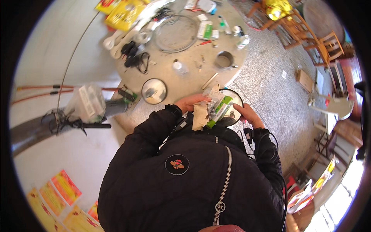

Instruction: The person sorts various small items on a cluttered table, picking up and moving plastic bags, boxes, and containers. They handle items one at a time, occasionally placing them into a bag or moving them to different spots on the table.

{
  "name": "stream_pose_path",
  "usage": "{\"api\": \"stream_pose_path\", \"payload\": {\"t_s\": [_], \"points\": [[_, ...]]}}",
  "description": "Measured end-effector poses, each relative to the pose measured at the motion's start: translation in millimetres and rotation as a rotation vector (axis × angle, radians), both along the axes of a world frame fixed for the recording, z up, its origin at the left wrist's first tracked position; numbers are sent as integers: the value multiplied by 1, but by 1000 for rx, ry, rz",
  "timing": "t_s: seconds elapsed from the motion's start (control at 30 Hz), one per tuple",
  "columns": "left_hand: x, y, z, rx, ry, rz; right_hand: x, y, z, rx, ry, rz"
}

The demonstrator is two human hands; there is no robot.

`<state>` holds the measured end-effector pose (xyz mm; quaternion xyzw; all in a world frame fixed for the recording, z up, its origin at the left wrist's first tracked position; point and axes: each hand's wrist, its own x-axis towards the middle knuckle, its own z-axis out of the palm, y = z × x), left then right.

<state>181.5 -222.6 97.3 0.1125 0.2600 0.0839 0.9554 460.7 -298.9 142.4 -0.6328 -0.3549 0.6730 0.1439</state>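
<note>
My left hand (189, 103) grips a bundle of packaging in front of my jacket. The bundle includes a torn piece of brown cardboard (200, 116), a blister pack (213, 105) and a flattened green and white box (221, 111) bearing a barcode. My right hand (248, 115) holds the right edge of a round, black-rimmed mirror (236, 101), which is partly covered by the packaging. A second round mirror (154, 91) lies on the near left part of the round table (171, 79). Some of my left fingers are hidden by the bundle.
On the table are a coil of clear tubing (158, 46), a metal mug (224, 59), a small clear bottle (179, 67), a red screwdriver (205, 43) and black cables (142, 62). A pipe with a hanging plastic bag (88, 103) stands left. Wooden chairs (301, 32) are at far right.
</note>
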Motion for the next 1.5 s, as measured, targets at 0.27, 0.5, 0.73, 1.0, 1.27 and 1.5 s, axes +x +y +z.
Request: {"api": "stream_pose_path", "payload": {"t_s": [0.27,0.5,0.73,1.0,1.27,1.5], "points": [[-90,-8,20,202,99,233,-23,35,-9,32,49,55],[-182,-29,59,195,306,569,-11,29,-11,11,6,-5],[-230,-27,54,145,56,781,19,-2,-2,91,-62,-194],[-240,50,43,276,-306,612,86,-41,52,309,-142,-604],[-272,38,-22,1098,892,655,108,-92,40,29,-458,-473],[-286,3,-89,1432,1637,704,140,-144,-3,-274,-405,-653]]}}
